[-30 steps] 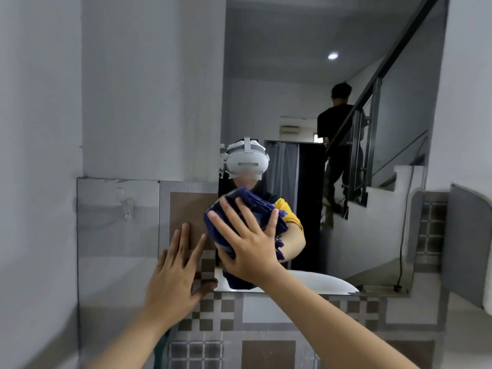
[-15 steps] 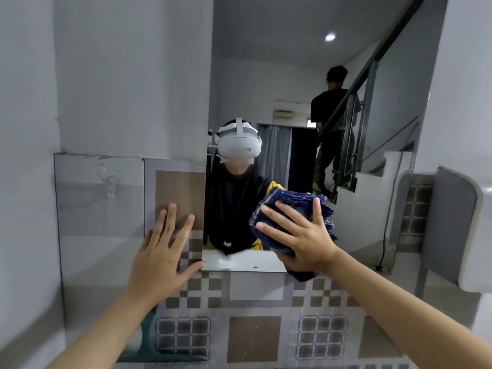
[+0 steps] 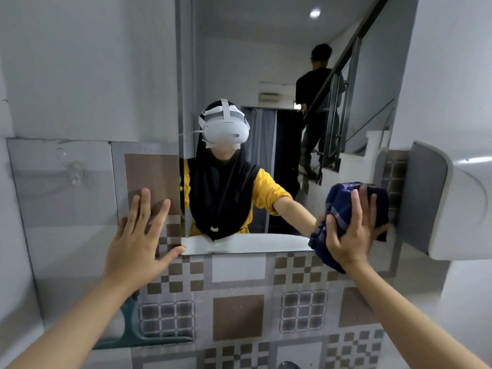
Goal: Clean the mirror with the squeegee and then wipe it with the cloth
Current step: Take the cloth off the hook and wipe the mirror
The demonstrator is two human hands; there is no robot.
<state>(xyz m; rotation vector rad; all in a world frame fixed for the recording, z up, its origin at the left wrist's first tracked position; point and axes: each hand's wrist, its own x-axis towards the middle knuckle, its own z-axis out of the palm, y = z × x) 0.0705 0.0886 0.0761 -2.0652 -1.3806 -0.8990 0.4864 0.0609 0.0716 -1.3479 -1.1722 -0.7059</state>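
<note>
A clear suction hook [image 3: 76, 170] sits on the far-left wall tile. The left hand [image 3: 138, 241] lies flat with fingers spread on the tiled wall [image 3: 239, 315], its thumb touching the mirror's [image 3: 266, 75] lower left corner. Below it, the teal squeegee [image 3: 138, 334] rests against the tiles. Bare glass spans the middle. At the mirror's lower right edge, the right hand [image 3: 351, 230] presses the bunched blue cloth [image 3: 343, 209] to the glass with straight fingers, close beside a white wall fixture [image 3: 452, 203].

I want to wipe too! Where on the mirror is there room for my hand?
Free: the mirror between the left hand and the cloth, and everything above. Crowded: the lower right corner, where the right hand presses the cloth.
</note>
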